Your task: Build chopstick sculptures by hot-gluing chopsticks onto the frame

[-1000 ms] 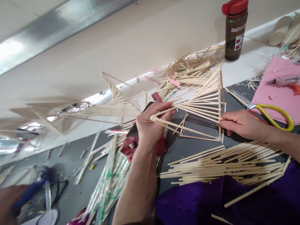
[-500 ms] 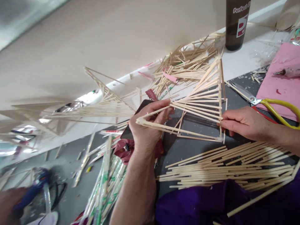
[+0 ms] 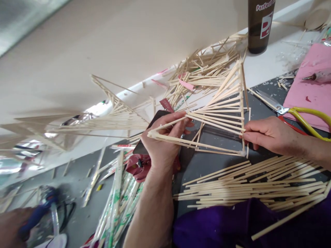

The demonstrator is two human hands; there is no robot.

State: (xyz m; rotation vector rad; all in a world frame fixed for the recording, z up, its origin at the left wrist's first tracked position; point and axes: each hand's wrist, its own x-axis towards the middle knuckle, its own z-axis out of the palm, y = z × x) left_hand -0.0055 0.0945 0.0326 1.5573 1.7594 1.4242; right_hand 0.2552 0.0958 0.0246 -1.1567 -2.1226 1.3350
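A fan-shaped frame of thin wooden sticks stands on the dark grey table. My left hand is closed on the frame's pointed left corner, fingers wrapped round its sticks. My right hand pinches the upright stick at the frame's right edge. Several loose wooden sticks lie in a row just in front of the frame, partly over purple cloth.
A dark bottle stands at the back right beside a heap of sticks. Yellow-handled scissors and a pink sheet lie right. Other stick frames rest left. Another person's hand holds a blue glue gun bottom left.
My left hand has shifted slightly left with the frame's corner, stretching the frame wider. My right hand has stayed on the upright stick. The view has tilted down a little.
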